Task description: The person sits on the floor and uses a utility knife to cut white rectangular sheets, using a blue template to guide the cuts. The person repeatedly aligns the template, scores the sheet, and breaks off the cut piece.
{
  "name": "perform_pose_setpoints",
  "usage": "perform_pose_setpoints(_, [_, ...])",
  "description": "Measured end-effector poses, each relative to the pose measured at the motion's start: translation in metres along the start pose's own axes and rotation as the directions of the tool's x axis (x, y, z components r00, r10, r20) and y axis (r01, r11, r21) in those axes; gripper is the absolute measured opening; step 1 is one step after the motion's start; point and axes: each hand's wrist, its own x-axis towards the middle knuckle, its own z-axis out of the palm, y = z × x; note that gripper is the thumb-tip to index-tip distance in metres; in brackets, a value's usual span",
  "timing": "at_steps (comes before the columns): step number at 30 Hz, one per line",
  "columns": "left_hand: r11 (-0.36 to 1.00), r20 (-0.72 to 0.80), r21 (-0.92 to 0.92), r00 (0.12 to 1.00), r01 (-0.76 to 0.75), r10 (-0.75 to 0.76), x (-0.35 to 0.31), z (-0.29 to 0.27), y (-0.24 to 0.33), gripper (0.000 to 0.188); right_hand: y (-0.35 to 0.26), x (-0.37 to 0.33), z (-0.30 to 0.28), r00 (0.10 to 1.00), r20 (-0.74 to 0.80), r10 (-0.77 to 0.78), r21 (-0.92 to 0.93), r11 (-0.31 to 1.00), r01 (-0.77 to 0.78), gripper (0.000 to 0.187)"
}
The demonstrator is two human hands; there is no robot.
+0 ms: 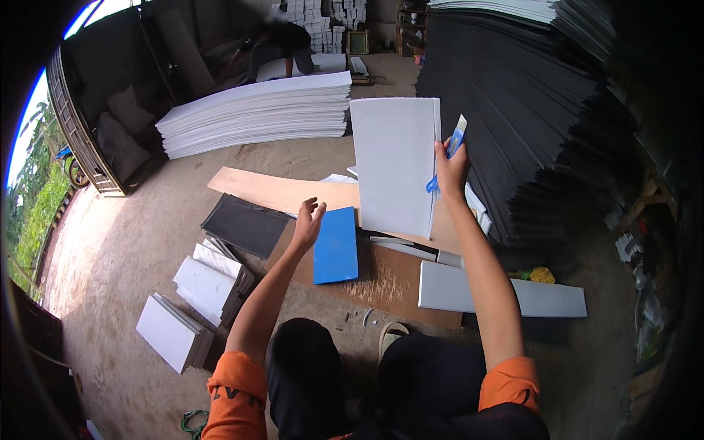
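Observation:
A blue utility knife (456, 136) is gripped in my right hand (452, 170), its blade pointing up and away. Just left of that hand is a large white foam board (392, 169) with a narrow strip along its right edge. A small blue piece (433, 185) shows against this edge, below the hand; I cannot tell what it is. My left hand (309, 224) holds nothing, its fingers apart and slightly bent. Beside it a flat blue rectangular block (336, 246) lies on a brown board (389, 282).
Stacked white sheets (257, 114) lie ahead on the left, with a bent-over person (282, 48) behind them. Tall black sheets (499, 110) fill the right. White cut pieces (172, 334) sit at lower left, a long white strip (506, 290) at right and a black panel (246, 224) at left.

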Motion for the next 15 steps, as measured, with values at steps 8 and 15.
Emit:
perform_pose_setpoints(8, [0.912, 0.273, -0.404, 0.961, 0.068, 0.049, -0.032, 0.021, 0.115, 0.048, 0.011, -0.065, -0.036, 0.933, 0.209, 0.294, 0.275, 0.898, -0.344, 0.019])
perform_pose_setpoints(15, [0.897, 0.18, -0.434, 0.984, 0.083, -0.004, -0.057, 0.034, 0.073, 0.036, 0.039, -0.106, -0.052, 0.498, 0.611, 0.615, -0.266, 0.752, -0.603, 0.017])
